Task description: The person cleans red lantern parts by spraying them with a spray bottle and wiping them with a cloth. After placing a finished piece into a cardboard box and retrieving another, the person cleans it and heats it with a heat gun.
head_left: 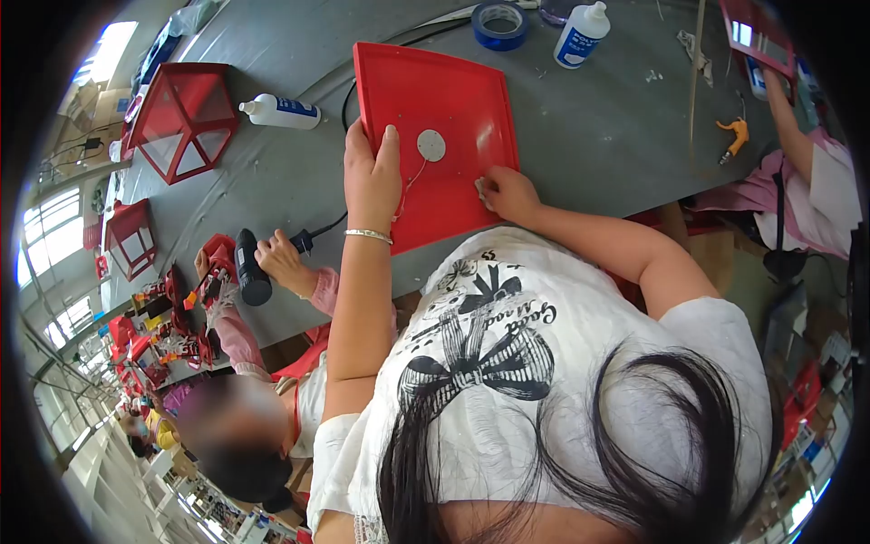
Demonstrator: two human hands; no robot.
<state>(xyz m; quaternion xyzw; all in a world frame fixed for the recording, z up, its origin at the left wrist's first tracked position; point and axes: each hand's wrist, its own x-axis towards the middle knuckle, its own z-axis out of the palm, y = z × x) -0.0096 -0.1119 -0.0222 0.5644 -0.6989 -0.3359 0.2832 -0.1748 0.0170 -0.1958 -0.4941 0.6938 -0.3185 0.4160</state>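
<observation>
At the grey table, the right hand partly hides a wad.

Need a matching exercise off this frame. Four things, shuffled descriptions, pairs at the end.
Things:
1. panel
2. tape
3. left hand
4. right hand

Descriptions:
A. blue, beside an upright white bottle
B. pinching a small pale scrap
C. red, with a round pale disc on its face
D. gripping the panel's edge, bracelet at the wrist

Pairs: 1-C, 2-A, 3-D, 4-B
</observation>
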